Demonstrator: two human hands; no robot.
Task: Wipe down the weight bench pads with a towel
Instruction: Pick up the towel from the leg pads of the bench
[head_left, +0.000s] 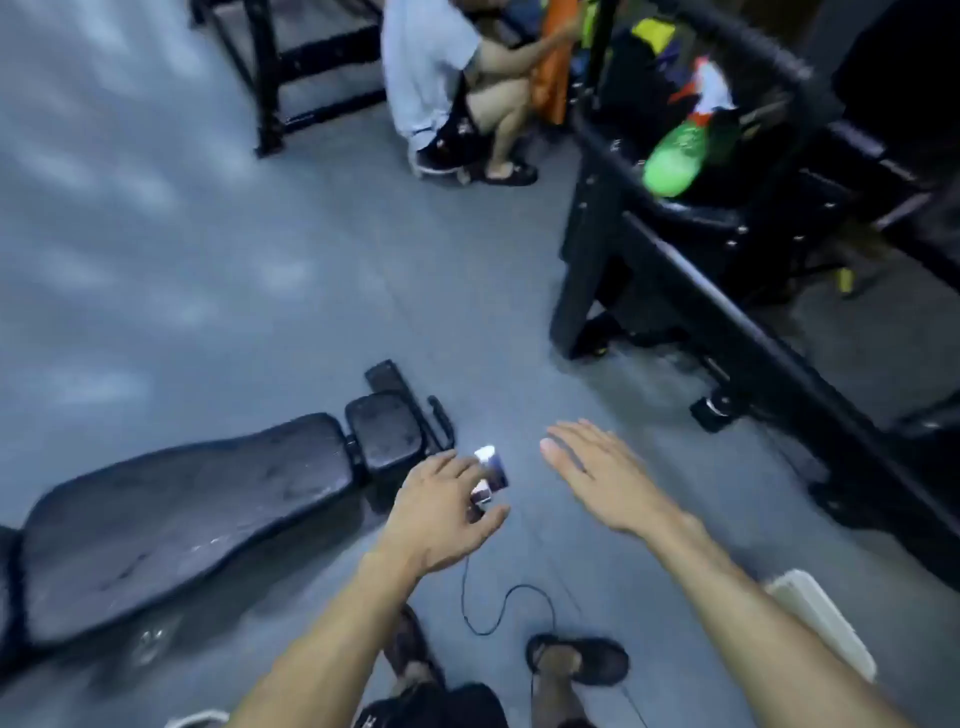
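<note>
Glossy black bench pad (171, 519)

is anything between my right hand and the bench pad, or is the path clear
The left hand, holding a small lit device, sits between the open right hand and the bench pad. No towel is visible in either hand.

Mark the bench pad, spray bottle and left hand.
bench pad (182, 519), head view, middle of the long pad.
spray bottle (675, 161), head view, green body.
left hand (441, 514), head view, back of hand, holding a small device.

Black bench pads (197, 519) lie flat, lower left, 2 sections.
</note>
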